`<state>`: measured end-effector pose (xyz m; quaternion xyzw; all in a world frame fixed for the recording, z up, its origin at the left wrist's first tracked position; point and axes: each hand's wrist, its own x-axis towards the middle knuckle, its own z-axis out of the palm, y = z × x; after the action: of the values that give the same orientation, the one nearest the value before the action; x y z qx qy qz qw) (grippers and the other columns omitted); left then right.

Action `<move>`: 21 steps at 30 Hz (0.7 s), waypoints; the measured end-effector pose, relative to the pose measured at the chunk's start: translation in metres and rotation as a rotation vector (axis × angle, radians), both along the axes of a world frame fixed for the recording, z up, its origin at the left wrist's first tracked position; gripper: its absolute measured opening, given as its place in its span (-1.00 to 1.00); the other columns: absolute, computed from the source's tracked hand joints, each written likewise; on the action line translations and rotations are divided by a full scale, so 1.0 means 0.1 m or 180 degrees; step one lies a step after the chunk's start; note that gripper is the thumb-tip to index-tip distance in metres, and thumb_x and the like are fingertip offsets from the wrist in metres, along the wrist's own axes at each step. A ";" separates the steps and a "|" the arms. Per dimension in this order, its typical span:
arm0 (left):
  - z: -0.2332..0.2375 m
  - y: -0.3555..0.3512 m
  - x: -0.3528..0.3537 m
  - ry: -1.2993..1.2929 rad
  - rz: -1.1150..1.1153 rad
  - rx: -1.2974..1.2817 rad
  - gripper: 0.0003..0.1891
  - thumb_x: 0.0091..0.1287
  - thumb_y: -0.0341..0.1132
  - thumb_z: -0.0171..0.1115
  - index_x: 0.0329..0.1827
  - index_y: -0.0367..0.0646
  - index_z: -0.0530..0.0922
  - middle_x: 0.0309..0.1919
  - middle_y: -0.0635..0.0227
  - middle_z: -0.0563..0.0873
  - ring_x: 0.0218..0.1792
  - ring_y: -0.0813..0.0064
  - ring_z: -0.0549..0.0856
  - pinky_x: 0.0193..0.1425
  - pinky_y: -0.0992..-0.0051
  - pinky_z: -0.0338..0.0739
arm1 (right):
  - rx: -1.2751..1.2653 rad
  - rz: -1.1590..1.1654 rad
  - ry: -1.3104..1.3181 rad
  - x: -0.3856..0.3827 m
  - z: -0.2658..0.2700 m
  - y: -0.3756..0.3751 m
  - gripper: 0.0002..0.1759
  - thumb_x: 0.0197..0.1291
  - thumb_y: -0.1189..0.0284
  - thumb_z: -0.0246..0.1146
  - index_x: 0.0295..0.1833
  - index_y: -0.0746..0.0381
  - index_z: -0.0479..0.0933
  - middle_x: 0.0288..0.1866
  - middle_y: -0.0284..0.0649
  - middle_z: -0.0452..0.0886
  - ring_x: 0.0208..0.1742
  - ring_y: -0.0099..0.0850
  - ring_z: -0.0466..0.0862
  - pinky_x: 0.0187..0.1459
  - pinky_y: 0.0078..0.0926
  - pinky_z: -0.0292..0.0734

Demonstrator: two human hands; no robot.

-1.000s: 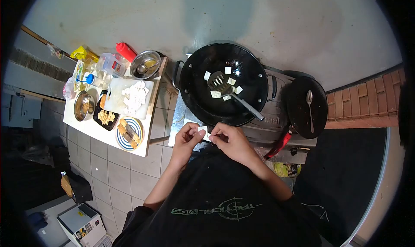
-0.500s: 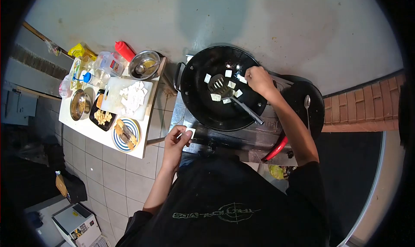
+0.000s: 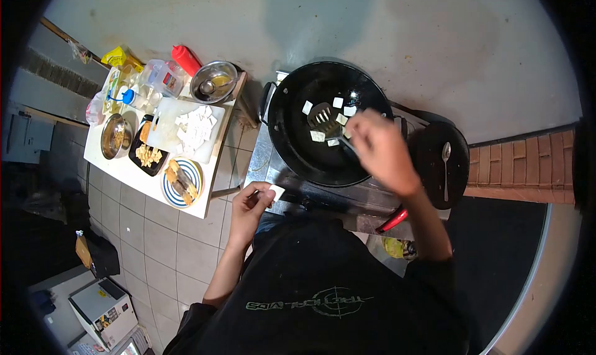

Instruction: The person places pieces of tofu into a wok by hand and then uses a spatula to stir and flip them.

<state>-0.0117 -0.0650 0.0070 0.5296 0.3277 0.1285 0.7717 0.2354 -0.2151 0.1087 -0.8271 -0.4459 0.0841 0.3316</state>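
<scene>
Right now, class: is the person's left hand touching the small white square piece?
Touching. The head view shows the left hand pinching the small white square piece between its fingertips.

The wok [image 3: 298,150] is black metal with a dull sheen, and the slotted spatula [image 3: 321,116] is shiny steel. The white square [image 3: 276,191] pinched in the left hand [image 3: 248,209] looks smooth and matt. At ten o'clock, a steel bowl [image 3: 214,81] gleams beside a glossy red plastic bottle [image 3: 186,59].
</scene>
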 end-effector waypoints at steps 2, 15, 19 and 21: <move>0.08 -0.05 0.09 -0.0312 -0.0187 0.0130 -0.85 0.35 -0.49 0.37 -0.09 -0.21 0.58 -0.28 0.48 0.65 -0.26 0.71 0.61 -0.10 0.64 0.50 | 0.0096 0.0377 0.0488 -0.35 -0.02 -0.06 -0.86 0.32 0.41 0.25 -0.14 0.26 0.55 -0.27 -0.05 0.58 -0.27 -0.08 0.65 -0.22 -0.22 0.52; 0.08 -0.15 0.22 -0.0417 -0.0425 0.0496 -0.89 0.41 -0.48 0.31 -0.09 -0.21 0.56 -0.27 0.54 0.63 -0.21 0.78 0.57 -0.09 0.68 0.46 | 0.0398 -0.0296 0.1097 -0.69 -0.41 -0.17 -0.97 0.20 0.61 0.31 -0.25 0.31 0.60 -0.42 -0.24 0.62 -0.44 -0.53 0.59 -0.37 -0.53 0.46; 0.04 -0.02 0.08 -0.0079 -0.0294 0.0616 -0.90 0.46 -0.38 0.27 -0.08 -0.19 0.57 -0.24 0.54 0.64 -0.23 0.79 0.54 -0.10 0.67 0.42 | 0.0298 -0.0347 0.0357 -0.20 -0.74 0.09 -0.95 0.09 0.67 0.25 -0.33 0.33 0.53 -0.37 0.00 0.66 -0.32 -0.04 0.71 -0.29 -0.22 0.57; 0.03 0.03 0.00 -0.0104 -0.0256 0.0615 -0.89 0.46 -0.37 0.27 -0.09 -0.20 0.57 -0.24 0.53 0.64 -0.24 0.77 0.53 -0.10 0.67 0.42 | 0.0167 -0.0353 0.0201 -0.02 -0.91 0.19 -0.95 0.10 0.64 0.27 -0.33 0.32 0.53 -0.37 0.02 0.66 -0.32 0.00 0.70 -0.26 -0.16 0.59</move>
<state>-0.0117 -0.0617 0.0095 0.6122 0.2795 0.1370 0.7269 0.2331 -0.1966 0.0174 -0.8386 -0.3907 0.0800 0.3712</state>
